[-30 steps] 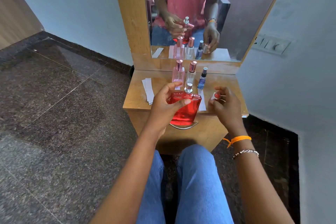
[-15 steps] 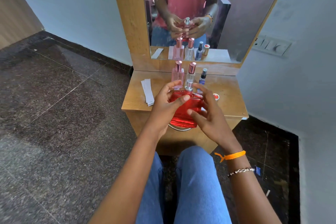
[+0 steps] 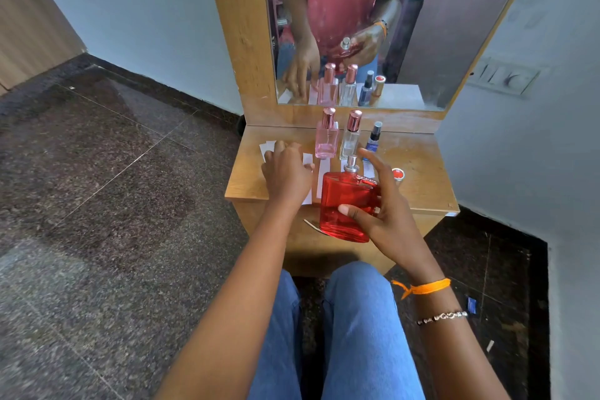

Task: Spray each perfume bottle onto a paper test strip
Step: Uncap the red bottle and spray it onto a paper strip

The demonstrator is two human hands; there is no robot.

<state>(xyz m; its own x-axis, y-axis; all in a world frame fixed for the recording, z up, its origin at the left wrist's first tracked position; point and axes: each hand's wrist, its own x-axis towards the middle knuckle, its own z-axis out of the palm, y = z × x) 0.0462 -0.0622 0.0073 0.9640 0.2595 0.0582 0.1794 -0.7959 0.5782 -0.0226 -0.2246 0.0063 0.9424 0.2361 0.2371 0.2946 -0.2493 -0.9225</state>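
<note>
Speckled dark granite floor runs under a small wooden bench (image 3: 418, 182) set against a pale wall, with a mirror (image 3: 438, 42) rising from its back edge; taking the red perfume bottle (image 3: 345, 204) as my landmark, everything else sits around it.

My right hand (image 3: 386, 221) has its grip closed around the red perfume bottle, thumb across the front face, fingers behind, holding it upright over the near edge of the bench with the silver nozzle bare; its red cap (image 3: 397, 174) stands on the bench just right of the bottle. My left hand (image 3: 285, 172) lies left of the bottle, palm down on the paper test strips (image 3: 306, 161), its grip unclenched and holding nothing that I can see.

Beyond the bottle stand a pink perfume bottle (image 3: 327, 138), a clear perfume bottle (image 3: 351, 136) and a small blue spray bottle (image 3: 373, 140), all capped; further strips lie in front of them.

To do this step well, I judge I should pinch one strip free, lift it clear of the others, turn the nozzle towards it and away from the mirror, and press once with the forefinger; the glass is smooth and likely heavy, so the hold should stay firm.
</note>
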